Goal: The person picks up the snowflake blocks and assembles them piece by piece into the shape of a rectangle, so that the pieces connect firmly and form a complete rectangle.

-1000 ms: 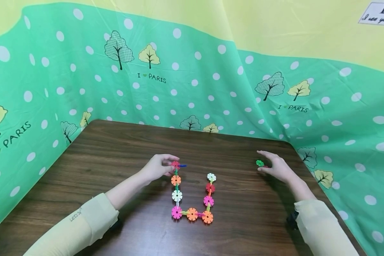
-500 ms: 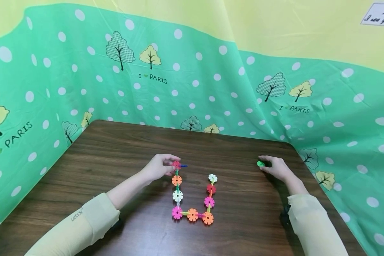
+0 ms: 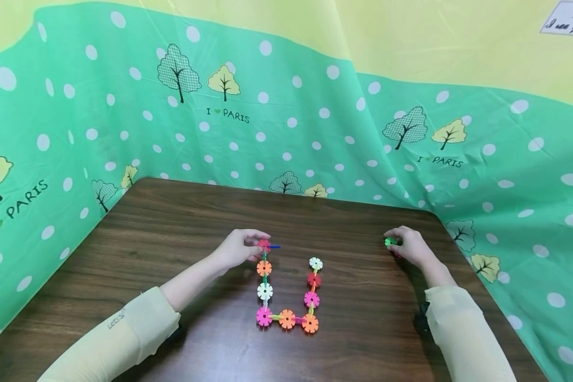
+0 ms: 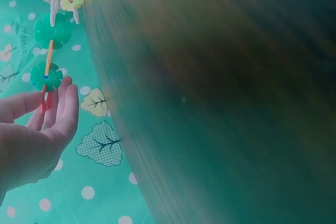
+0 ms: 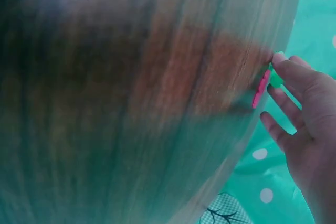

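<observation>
A U-shaped chain of notched snowflake discs stands out on the table, with orange discs (image 3: 287,319) along its near side. My left hand (image 3: 236,248) pinches the red snowflake disc (image 3: 264,245) at the chain's far left end. From that disc a blue disc (image 3: 275,246), seen edge-on, points right. The other arm of the U ends in a white disc (image 3: 316,263). Far to the right, my right hand (image 3: 413,246) pinches a green snowflake disc (image 3: 389,242) between thumb and fingers. A pink disc (image 5: 261,88) sits against the green one in the right wrist view.
The dark wooden table (image 3: 196,207) is bounded at the back and sides by a green and yellow cloth (image 3: 286,127) with dots and trees. The table's right edge runs close beyond my right hand.
My right hand's fingers, spread a second ago around the green disc, have closed on it. The left hand stays at the red disc, and the chain keeps its shape.
</observation>
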